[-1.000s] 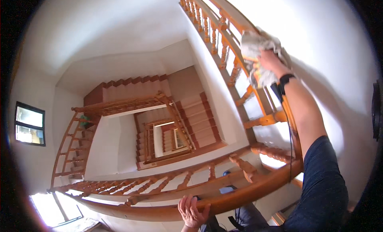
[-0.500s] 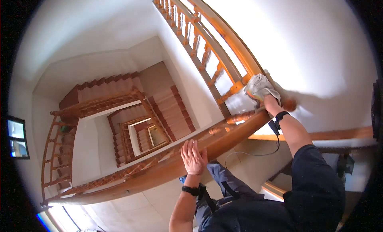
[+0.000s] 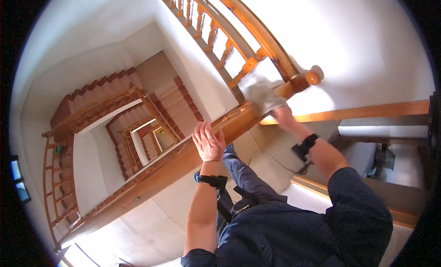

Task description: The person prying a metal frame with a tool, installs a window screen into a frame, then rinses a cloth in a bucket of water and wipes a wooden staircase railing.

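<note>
My left hand (image 3: 209,142) rests on the thick brown wooden handrail (image 3: 241,126), fingers stretched out and holding nothing. Farther right along the same rail, a pale, crumpled cloth (image 3: 262,95) is gripped in my right hand (image 3: 284,116) and lies against the rail's top. Motion smears both the cloth and the right hand's fingers. Just beyond the cloth, the rail ends in a round wooden knob (image 3: 313,77) by the white wall. Dark bands with small devices circle both wrists.
Beyond the rail, a deep stairwell drops through several flights with red-brown stair edges (image 3: 177,99). A second railing with turned balusters (image 3: 212,35) climbs toward the top. A wooden ledge (image 3: 349,112) runs along the wall at right. A thin cable hangs near my right wrist.
My right hand has drawn the cloth left and nearer along the rail, uncovering the end knob. My left hand stays on the rail while the view has shifted.
</note>
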`<action>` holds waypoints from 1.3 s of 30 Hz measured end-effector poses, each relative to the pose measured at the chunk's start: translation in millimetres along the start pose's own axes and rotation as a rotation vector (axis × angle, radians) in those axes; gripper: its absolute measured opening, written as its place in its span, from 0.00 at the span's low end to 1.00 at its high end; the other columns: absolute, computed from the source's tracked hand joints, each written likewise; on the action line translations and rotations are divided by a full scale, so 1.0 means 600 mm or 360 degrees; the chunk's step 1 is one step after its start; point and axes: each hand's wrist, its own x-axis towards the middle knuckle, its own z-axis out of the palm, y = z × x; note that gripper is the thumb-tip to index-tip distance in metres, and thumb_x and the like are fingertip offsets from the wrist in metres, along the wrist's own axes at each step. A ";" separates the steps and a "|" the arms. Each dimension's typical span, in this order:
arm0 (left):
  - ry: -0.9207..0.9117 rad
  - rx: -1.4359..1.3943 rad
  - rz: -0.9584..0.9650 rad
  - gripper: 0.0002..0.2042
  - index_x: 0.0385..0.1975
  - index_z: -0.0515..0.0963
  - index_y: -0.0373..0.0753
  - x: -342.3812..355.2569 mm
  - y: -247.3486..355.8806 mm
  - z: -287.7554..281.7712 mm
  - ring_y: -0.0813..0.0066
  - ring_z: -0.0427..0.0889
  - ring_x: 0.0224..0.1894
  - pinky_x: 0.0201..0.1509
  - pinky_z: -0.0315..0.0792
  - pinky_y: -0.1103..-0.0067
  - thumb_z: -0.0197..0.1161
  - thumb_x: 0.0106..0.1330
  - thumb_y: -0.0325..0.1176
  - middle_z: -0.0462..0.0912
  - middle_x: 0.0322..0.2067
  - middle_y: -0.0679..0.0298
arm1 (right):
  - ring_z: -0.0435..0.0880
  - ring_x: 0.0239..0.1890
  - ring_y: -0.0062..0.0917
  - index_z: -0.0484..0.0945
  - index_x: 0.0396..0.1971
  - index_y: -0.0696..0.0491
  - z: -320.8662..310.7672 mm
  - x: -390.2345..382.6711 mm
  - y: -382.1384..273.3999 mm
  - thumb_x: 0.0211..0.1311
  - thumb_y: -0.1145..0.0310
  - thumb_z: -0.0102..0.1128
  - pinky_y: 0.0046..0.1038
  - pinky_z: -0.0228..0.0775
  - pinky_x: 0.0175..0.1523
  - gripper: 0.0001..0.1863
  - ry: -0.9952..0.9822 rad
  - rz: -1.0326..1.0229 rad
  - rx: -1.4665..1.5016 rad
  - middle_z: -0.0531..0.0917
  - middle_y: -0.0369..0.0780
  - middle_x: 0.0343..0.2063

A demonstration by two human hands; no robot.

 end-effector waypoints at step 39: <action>-0.0087 0.0164 -0.0071 0.17 0.46 0.69 0.36 -0.002 0.007 0.009 0.52 0.69 0.53 0.58 0.61 0.59 0.59 0.59 0.36 0.73 0.46 0.51 | 0.81 0.29 0.33 0.78 0.20 0.50 -0.160 0.047 0.209 0.49 0.65 0.55 0.36 0.72 0.35 0.07 -0.0809 -0.0392 -0.1276 0.80 0.38 0.21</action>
